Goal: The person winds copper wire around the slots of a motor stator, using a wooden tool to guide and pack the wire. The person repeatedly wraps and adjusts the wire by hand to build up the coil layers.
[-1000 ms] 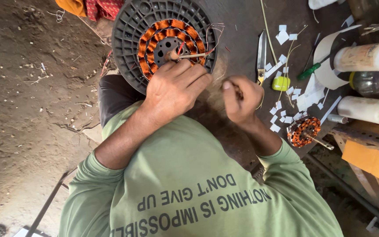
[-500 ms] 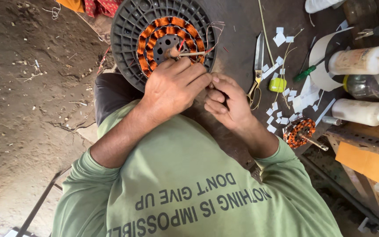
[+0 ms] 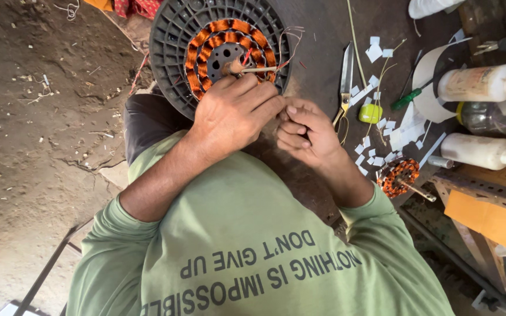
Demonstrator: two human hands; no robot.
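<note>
Copper-orange windings (image 3: 206, 52) seen ringed inside black ribbed round housing (image 3: 171, 35), resting at far edge of dark worktable (image 3: 323, 52), shaft (image 3: 247, 69) projecting from centre. Left hand (image 3: 235, 114) laid over near rim of housing, fingers curled and pinched on thin wires (image 3: 285, 50) by the windings; exact wire held not discernible. Right hand (image 3: 303, 131) just beside left, touching it at fingertips, fingers bent inward in loose clench; anything held within not visible. Scissors (image 3: 345, 82) lying just right of housing, blades pointing away. Small yellow-green cap-like piece (image 3: 371, 113) near scissor handles. White paper scraps (image 3: 376, 155) scattered across table. Second, smaller copper-wound stator (image 3: 398, 177) on its own shaft, near right forearm. Green-handled screwdriver (image 3: 408, 98) and two white squeeze bottles (image 3: 481, 151) further right. Green sleeves at bottom; dirt floor (image 3: 42, 117) to left.
</note>
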